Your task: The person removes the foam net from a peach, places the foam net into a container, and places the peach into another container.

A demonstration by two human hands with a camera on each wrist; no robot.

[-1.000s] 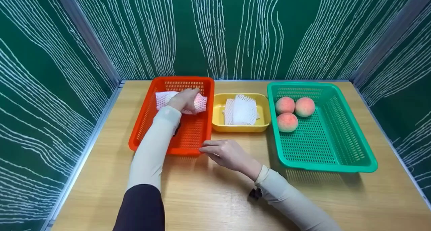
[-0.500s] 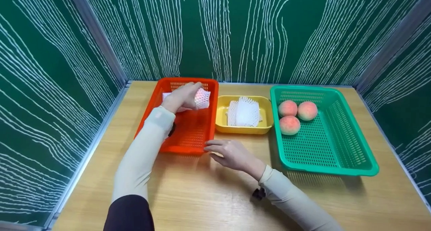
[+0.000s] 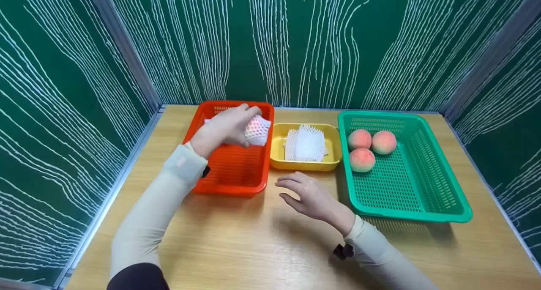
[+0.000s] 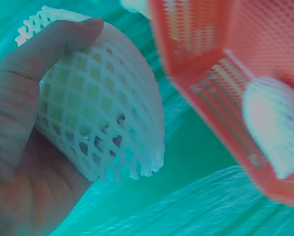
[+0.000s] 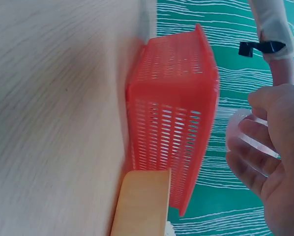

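My left hand [image 3: 230, 127] grips a peach in a white foam net [image 3: 258, 130], raised over the red basket [image 3: 267, 171]. In the left wrist view, thumb and palm wrap the foam net [image 4: 98, 93], and yellowish fruit shows through its mesh. Another white-netted fruit [image 4: 272, 118] lies inside the red basket; my left hand mostly covers it in the head view. My right hand [image 3: 315, 197] hovers above the table, in front of the yellow tray [image 3: 304, 165], holding nothing, fingers loosely bent. White foam nets [image 3: 308, 144] lie in that tray.
On the right stands a green basket [image 3: 405, 216] with three pink peaches [image 3: 362, 160] at its left side. The yellow tray sits between the two baskets. Green panels [image 3: 296, 49] with white lines enclose the wooden table [image 3: 236, 247] at back and sides.
My left hand has lifted the netted peach from the red basket and shifted slightly right. My right hand has left the red basket's front corner and moved right.
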